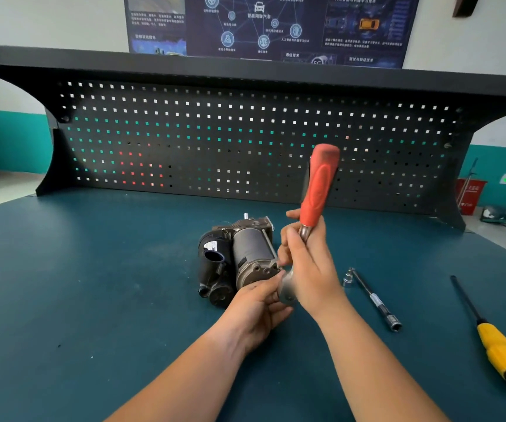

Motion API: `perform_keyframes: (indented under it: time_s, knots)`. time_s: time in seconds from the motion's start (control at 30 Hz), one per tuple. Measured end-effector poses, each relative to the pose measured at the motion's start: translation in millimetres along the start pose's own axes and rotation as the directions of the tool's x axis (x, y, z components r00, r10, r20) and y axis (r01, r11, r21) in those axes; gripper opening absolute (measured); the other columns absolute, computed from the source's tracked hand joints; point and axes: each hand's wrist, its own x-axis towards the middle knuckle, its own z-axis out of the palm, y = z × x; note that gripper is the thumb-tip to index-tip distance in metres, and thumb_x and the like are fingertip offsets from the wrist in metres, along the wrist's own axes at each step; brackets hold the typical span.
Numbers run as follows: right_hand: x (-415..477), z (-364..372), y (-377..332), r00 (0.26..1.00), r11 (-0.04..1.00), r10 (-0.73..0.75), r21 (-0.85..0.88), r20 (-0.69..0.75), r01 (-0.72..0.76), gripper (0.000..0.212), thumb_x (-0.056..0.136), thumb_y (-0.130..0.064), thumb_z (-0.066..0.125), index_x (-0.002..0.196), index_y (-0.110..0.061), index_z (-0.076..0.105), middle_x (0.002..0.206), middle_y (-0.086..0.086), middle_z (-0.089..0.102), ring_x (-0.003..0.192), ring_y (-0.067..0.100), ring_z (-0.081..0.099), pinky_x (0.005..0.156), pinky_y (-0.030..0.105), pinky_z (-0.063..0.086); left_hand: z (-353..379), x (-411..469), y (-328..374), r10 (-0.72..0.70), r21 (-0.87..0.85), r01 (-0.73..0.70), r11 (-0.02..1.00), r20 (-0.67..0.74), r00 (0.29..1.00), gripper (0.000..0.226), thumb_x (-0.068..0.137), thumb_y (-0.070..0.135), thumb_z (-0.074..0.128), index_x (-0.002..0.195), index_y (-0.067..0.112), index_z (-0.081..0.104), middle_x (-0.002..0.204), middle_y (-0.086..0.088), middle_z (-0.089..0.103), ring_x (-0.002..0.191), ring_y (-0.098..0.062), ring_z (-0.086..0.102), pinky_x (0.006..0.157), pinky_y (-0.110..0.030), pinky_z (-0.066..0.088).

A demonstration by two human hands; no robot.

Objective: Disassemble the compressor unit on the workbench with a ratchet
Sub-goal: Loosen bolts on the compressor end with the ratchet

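The compressor unit (pixel 236 260), grey metal with a black plastic end, lies on the blue-green workbench (pixel 93 284) near the middle. A ratchet with a red handle (pixel 318 190) stands nearly upright beside the unit's right end, handle up. My right hand (pixel 306 263) grips its metal shaft just below the red grip. The ratchet's round head (pixel 286 289) sits low, by the compressor's near end. My left hand (pixel 257 306) holds that head from the left, fingertips pinching at it next to the compressor's end face.
An extension bar with a socket (pixel 373 298) lies to the right of my hands. A yellow-handled screwdriver (pixel 489 336) lies further right near the bench edge. A black pegboard (pixel 245 141) closes the back of the bench.
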Motion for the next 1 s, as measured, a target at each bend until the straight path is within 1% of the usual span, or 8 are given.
perform_keyframes:
  time_s: [0.1,0.23,0.37,0.5,0.6,0.73,0.87,1.0]
  knots:
    - [-0.1,-2.8,5.8,0.992,0.999,-0.002,-0.052,-0.127,-0.004,0.018,0.099,-0.011,0.044,0.094,-0.026,0.054,0.068,-0.024,0.051,0.065,-0.005,0.048,0.069,0.015,0.042,1.4,0.5,-2.1,0.03,-0.001,-0.03,1.0,0.004,1.0,0.034,0.089,0.022,0.06,0.059,0.017,0.075,0.062,0.0,0.068,0.053,-0.007,0.064,0.049,-0.017,0.05]
    - [-6.0,-0.3,17.0,0.935,0.99,0.14,0.058,-0.325,-0.128,0.041,0.099,-0.029,0.042,0.064,-0.016,0.055,0.048,-0.014,0.041,0.049,-0.001,0.039,0.052,0.011,0.033,4.0,-2.1,-2.8,0.04,0.028,-0.04,0.999,-0.028,0.999,0.025,0.085,0.026,0.064,0.063,0.016,0.066,0.06,0.0,0.057,0.047,-0.007,0.053,0.045,-0.017,0.045]
    - [-2.5,-5.4,24.4,0.772,0.928,0.371,0.226,-0.516,-0.295,0.045,0.099,-0.041,0.039,0.062,-0.018,0.047,0.051,-0.01,0.041,0.044,0.001,0.039,0.051,0.019,0.035,6.7,-3.7,-3.3,0.035,0.036,-0.034,0.999,-0.027,0.999,0.027,0.082,0.03,0.065,0.058,0.018,0.067,0.065,-0.001,0.056,0.049,-0.006,0.051,0.043,-0.015,0.041]
    - [0.1,-12.9,27.1,0.626,0.808,0.583,0.449,-0.518,-0.381,0.042,0.098,-0.044,0.039,0.064,-0.02,0.047,0.054,-0.008,0.045,0.049,0.007,0.042,0.054,0.023,0.035,10.1,-3.7,-3.6,0.032,0.043,-0.033,0.999,0.005,0.999,0.037,0.088,0.032,0.059,0.055,0.023,0.073,0.07,0.004,0.069,0.06,-0.004,0.064,0.045,-0.015,0.04]
    - [2.3,-12.6,25.3,0.738,0.894,0.448,0.23,-0.504,-0.385,0.038,0.099,-0.04,0.038,0.069,-0.02,0.049,0.063,-0.005,0.044,0.056,0.009,0.042,0.057,0.025,0.035,8.4,-3.8,-2.8,0.019,0.009,-0.019,1.0,0.021,1.0,0.033,0.088,0.031,0.059,0.059,0.021,0.074,0.073,0.003,0.071,0.063,-0.005,0.066,0.042,-0.014,0.041]
    - [2.6,-13.7,18.7,0.949,0.958,0.104,-0.226,-0.297,-0.175,0.004,0.099,-0.025,0.042,0.101,-0.023,0.045,0.078,-0.005,0.045,0.066,0.008,0.044,0.067,0.027,0.037,7.2,-5.4,-2.5,0.008,-0.033,-0.006,0.999,0.047,0.999,0.035,0.088,0.028,0.058,0.058,0.02,0.073,0.067,0.003,0.069,0.058,-0.005,0.065,0.041,-0.014,0.042]
    - [-5.1,-5.6,12.5,0.979,0.92,-0.083,-0.391,-0.186,0.004,0.058,0.088,-0.038,0.048,0.135,-0.006,0.032,0.105,0.001,0.046,0.09,0.005,0.047,0.081,0.019,0.04,6.1,-7.3,-1.7,0.011,-0.069,-0.008,0.998,0.031,0.999,0.029,0.089,0.021,0.057,0.065,0.014,0.072,0.06,0.002,0.065,0.048,-0.005,0.059,0.042,-0.014,0.045]
    - [-6.2,-5.1,9.1,0.964,0.887,-0.201,-0.449,-0.173,0.105,0.042,0.086,-0.028,0.048,0.121,-0.003,0.048,0.095,-0.006,0.044,0.083,-0.008,0.046,0.076,0.007,0.035,4.3,-5.7,-2.0,0.052,-0.072,-0.05,0.996,0.02,0.998,0.035,0.091,0.015,0.055,0.062,0.013,0.074,0.058,0.002,0.063,0.05,-0.006,0.055,0.045,-0.014,0.048]
